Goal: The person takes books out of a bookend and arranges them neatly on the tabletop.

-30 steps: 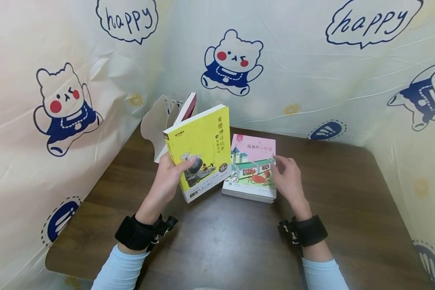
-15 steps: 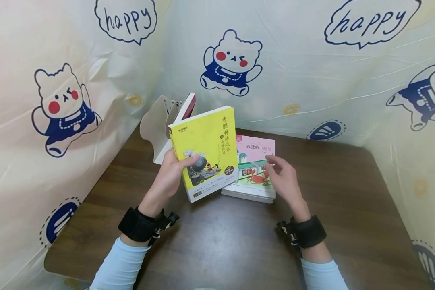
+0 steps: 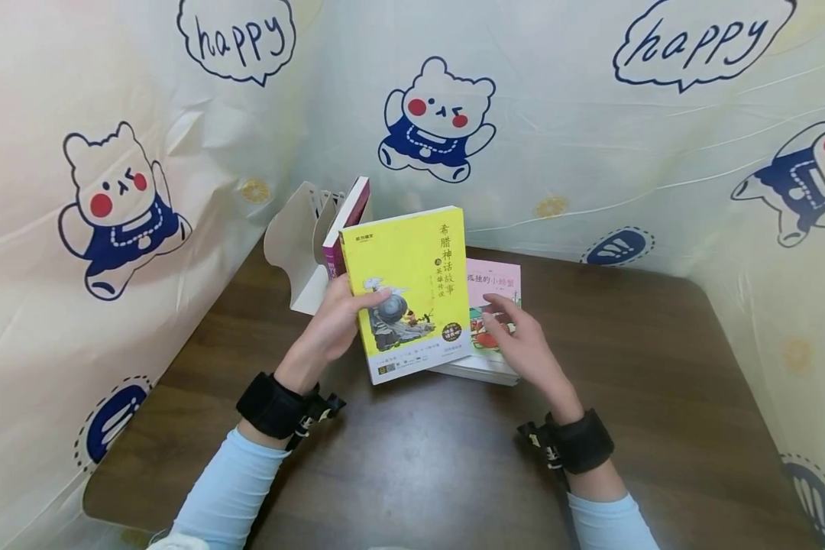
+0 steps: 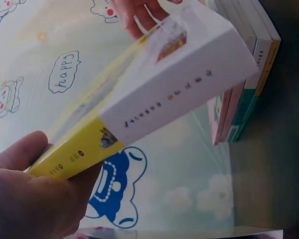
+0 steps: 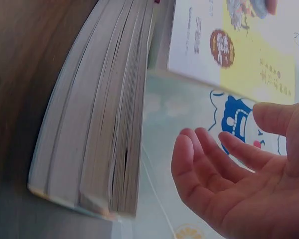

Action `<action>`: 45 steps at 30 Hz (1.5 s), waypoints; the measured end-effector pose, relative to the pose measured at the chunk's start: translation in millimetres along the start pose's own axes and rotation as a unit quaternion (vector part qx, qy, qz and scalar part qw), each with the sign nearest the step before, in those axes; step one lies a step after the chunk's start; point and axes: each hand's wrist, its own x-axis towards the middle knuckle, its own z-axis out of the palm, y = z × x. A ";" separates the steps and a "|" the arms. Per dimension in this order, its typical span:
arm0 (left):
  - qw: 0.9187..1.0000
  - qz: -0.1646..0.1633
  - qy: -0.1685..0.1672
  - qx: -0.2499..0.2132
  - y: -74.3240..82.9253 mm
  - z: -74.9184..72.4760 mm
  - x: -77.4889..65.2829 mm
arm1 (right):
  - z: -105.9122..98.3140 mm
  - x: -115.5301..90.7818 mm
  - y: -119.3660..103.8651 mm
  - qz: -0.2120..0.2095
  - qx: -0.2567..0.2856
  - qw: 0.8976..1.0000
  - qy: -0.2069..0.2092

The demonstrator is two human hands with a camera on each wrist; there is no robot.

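A yellow book (image 3: 415, 283) held aslant partly hides stacked books (image 3: 493, 278).

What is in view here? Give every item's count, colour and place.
Yellow book: one, yellow and white, held, partly hiding the pink book.
Pink book: one, pink, atop the pile.
Pile: several books, number unclear, pale page edges, on the table.
Purple book: one, purple, tilted, at the holder.
Holder: one, cream, left of the pile.
Table: one, brown, underneath.
Backdrop: one, pale, printed, around the table.
White slivers: two, bottom edge, unidentifiable.
Sleeves: two, light blue, forearms.
Wrist straps: two, black, wrists.
Left grip: one hand, holding the yellow book.
Right grip: one hand, empty, near the pile.
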 end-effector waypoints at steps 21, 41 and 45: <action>0.998 -0.024 -0.060 -0.021 -12.8 10.0 21.9 | 10.1 0.5 -3.2 -0.039 0.064 0.996 -0.037; 0.998 -0.009 -0.064 0.004 -15.6 18.8 30.2 | 9.2 -1.5 0.1 -0.031 0.042 0.999 0.007; 0.998 -0.011 -0.066 0.004 -16.5 19.7 32.5 | 8.8 -1.3 0.0 -0.024 0.035 0.999 0.016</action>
